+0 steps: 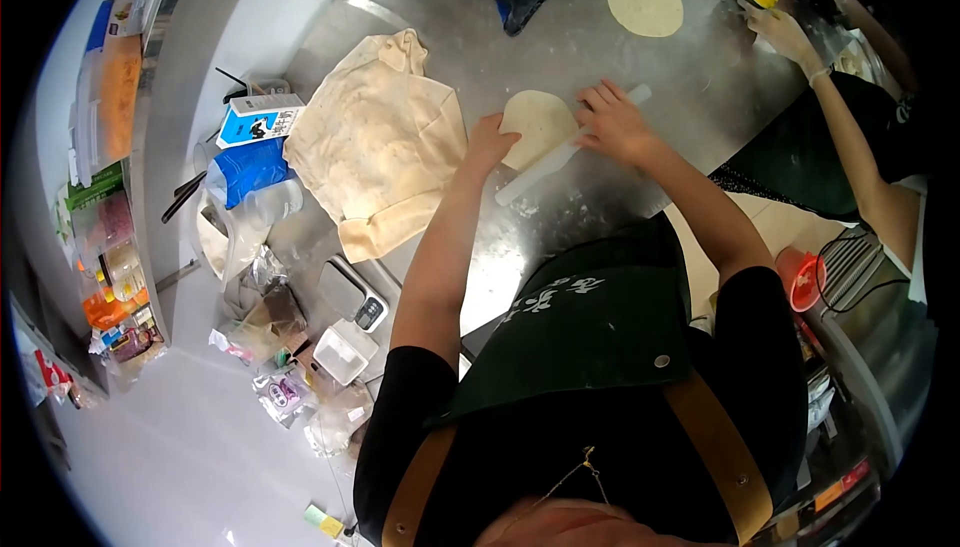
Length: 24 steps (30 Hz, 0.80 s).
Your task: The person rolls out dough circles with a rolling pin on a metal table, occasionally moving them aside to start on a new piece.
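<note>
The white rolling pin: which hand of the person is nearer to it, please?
The right hand: it lies over the white rolling pin, touching it. The left hand is farther from it, at the left edge of the dough round.

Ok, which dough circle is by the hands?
On the metal table, look right of the big cloth. The circle is between the left hand and right hand. Unlike the other two circles, it has the rolling pin at its edge.
</note>
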{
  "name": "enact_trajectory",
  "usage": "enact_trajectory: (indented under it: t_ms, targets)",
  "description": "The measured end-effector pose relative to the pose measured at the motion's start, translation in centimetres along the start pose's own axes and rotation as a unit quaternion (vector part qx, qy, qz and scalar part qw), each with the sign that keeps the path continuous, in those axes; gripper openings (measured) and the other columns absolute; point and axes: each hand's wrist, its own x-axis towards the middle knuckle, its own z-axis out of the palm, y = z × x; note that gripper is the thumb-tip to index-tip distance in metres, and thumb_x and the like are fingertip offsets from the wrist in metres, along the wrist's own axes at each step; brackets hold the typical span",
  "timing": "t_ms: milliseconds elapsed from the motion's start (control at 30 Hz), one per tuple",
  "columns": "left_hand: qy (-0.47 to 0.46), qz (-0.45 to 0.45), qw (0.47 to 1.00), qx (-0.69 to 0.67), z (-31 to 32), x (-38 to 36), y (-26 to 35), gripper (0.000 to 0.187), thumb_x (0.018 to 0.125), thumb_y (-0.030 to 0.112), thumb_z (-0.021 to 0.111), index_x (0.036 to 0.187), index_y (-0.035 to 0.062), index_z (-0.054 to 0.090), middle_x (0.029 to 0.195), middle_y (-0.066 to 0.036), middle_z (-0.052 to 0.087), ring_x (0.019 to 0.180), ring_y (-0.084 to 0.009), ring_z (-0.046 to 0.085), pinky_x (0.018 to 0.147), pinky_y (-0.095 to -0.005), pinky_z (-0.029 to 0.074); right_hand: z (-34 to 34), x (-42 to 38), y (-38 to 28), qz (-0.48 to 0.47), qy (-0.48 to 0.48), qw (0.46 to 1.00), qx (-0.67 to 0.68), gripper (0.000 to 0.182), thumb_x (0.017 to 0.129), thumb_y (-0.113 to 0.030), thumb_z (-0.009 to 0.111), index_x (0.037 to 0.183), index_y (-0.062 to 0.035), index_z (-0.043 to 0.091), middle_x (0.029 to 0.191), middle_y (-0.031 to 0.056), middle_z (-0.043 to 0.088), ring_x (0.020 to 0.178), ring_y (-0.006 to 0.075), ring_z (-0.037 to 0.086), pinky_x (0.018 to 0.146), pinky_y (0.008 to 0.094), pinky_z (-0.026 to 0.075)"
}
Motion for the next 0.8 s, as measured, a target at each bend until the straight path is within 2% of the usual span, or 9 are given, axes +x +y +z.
enact_trajectory:
  t_ms: [100, 200, 300, 400, 500, 600, 700, 800]
  targets:
    - [0.005, -0.055, 0.995, -0.083, -0.1, -0.3, 0.6, 0.032, 0.073, 0.012, 0.069, 0.101, -0.0027, 0.067, 0.084, -0.014, 0.069, 0.077, -0.0217, 0.066, 0.069, -0.0324, 0.05, 2.2, 2.2, -0.3, 0.07, 0.118, 0.99, -0.043, 0.039, 0.081, -0.032, 0.064, 0.112, -0.0075, 0.058, 0.128, 0.0133, 0.049, 0.123, 0.0303, 0.042, 0.108, 0.0485, 0.028]
    - [0.015, -0.074, 0.975, -0.211, -0.1, -0.2, 0.7, 0.028, 0.075, 0.012, 0.069, 0.099, -0.0041, 0.067, 0.08, -0.009, 0.068, 0.073, -0.0142, 0.062, 0.066, -0.03, 0.049, 3.4, 1.2, -1.5, 0.121, 0.152, 0.978, -0.082, 0.043, 0.085, -0.027, 0.059, 0.121, -0.004, 0.053, 0.137, 0.016, 0.044, 0.129, 0.0307, 0.038, 0.109, 0.048, 0.027]
    - [0.009, -0.078, 0.977, -0.199, -0.3, 1.3, 0.0, 0.024, 0.075, 0.012, 0.07, 0.094, -0.0033, 0.069, 0.078, -0.007, 0.068, 0.071, -0.0122, 0.06, 0.064, -0.0291, 0.048, 4.0, 1.1, -1.0, 0.136, 0.107, 0.979, -0.105, 0.049, 0.086, -0.027, 0.056, 0.128, -0.0031, 0.048, 0.141, 0.0177, 0.04, 0.132, 0.0309, 0.035, 0.11, 0.0477, 0.026]
    - [-0.034, -0.073, 0.987, -0.141, -0.9, 2.8, 0.2, 0.023, 0.073, 0.012, 0.072, 0.09, -0.0037, 0.07, 0.075, -0.007, 0.067, 0.069, -0.0133, 0.061, 0.063, -0.0299, 0.048, 2.4, 6.7, -0.6, 0.161, 0.083, 0.98, -0.079, 0.053, 0.089, -0.029, 0.052, 0.134, -0.0036, 0.043, 0.144, 0.0191, 0.038, 0.134, 0.0321, 0.035, 0.11, 0.0477, 0.025]
    - [-0.06, -0.051, 0.994, -0.08, -1.3, 3.3, 1.3, 0.027, 0.07, 0.014, 0.074, 0.09, -0.0025, 0.07, 0.074, -0.011, 0.068, 0.067, -0.0172, 0.063, 0.063, -0.0316, 0.048, 3.3, 8.6, 0.2, 0.104, 0.138, 0.98, -0.097, 0.057, 0.088, -0.031, 0.054, 0.134, -0.0011, 0.042, 0.144, 0.0186, 0.036, 0.135, 0.0318, 0.032, 0.109, 0.0489, 0.026]
    - [-0.086, -0.019, 0.994, 0.063, -1.6, 3.6, 2.2, 0.027, 0.068, 0.019, 0.074, 0.088, 0.0013, 0.071, 0.079, -0.016, 0.068, 0.071, -0.0249, 0.066, 0.067, -0.0353, 0.05, 3.2, 5.8, -0.3, 0.12, 0.108, 0.984, -0.075, 0.059, 0.089, -0.033, 0.053, 0.138, -0.0028, 0.039, 0.145, 0.0187, 0.037, 0.134, 0.0318, 0.035, 0.11, 0.0469, 0.025]
    - [-0.058, -0.002, 0.982, 0.178, -0.9, 3.2, 2.7, 0.027, 0.069, 0.023, 0.074, 0.089, 0.0053, 0.071, 0.085, -0.018, 0.067, 0.079, -0.0317, 0.065, 0.072, -0.0394, 0.051, 4.1, 0.6, -0.4, 0.092, 0.068, 0.989, -0.089, 0.064, 0.086, -0.036, 0.058, 0.137, -0.004, 0.039, 0.146, 0.017, 0.036, 0.133, 0.0305, 0.036, 0.111, 0.0466, 0.025]
    - [0.011, 0.052, 0.948, 0.313, 0.5, 0.6, 5.2, 0.028, 0.07, 0.022, 0.073, 0.092, 0.0069, 0.07, 0.088, -0.017, 0.067, 0.085, -0.0349, 0.064, 0.075, -0.0415, 0.05, 1.9, -3.6, -1.1, 0.038, 0.059, 0.997, -0.042, 0.057, 0.077, -0.032, 0.067, 0.126, -0.0078, 0.051, 0.135, 0.0159, 0.046, 0.126, 0.0316, 0.043, 0.109, 0.0493, 0.029]
